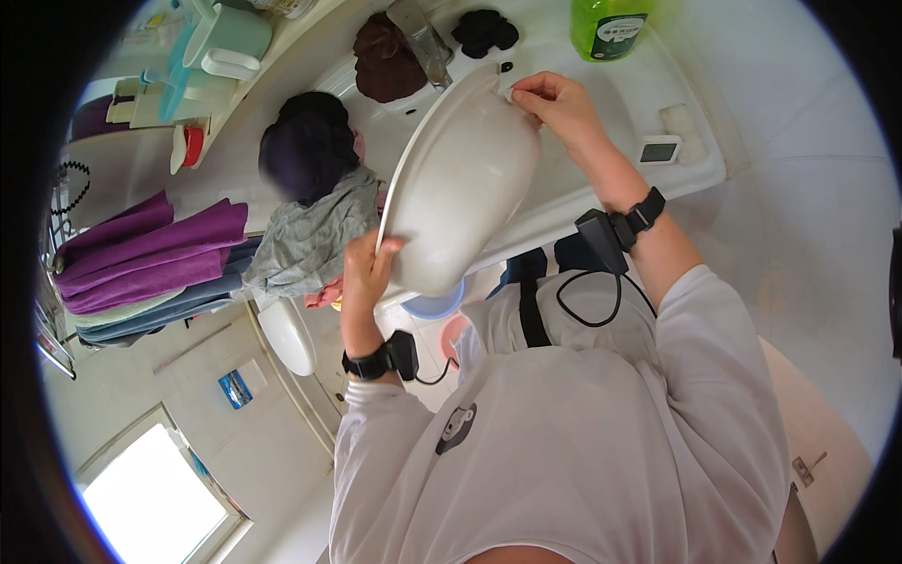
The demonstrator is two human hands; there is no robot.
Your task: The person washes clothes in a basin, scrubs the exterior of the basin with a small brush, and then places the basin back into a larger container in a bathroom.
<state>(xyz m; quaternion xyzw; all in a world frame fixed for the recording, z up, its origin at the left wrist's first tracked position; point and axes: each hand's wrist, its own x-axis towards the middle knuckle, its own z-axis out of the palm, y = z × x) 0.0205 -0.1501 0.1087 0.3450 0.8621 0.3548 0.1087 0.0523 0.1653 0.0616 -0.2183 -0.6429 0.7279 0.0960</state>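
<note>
A white plastic basin (470,188) is tipped on its side above the white sink (601,197), its outer underside toward me and its inside hidden. My left hand (365,273) grips its near rim, thumb on the outer face. At the far end my right hand (559,113) pinches the rim between thumb and fingers. Just left of the basin, a dark cloth bundle (308,141) and a grey cloth (319,230) lie piled at the sink's edge. Behind it stands the faucet (421,42), with brown wet cloth (385,61) beside it and a small black cloth (485,33) to the right.
A green bottle (609,28) stands at the sink's back, and a small digital display (660,150) sits on the right rim. Purple towels (155,254) hang at left beneath a shelf with a pale green cup (230,38). A blue basin (437,303) and a pink one (453,338) are on the floor.
</note>
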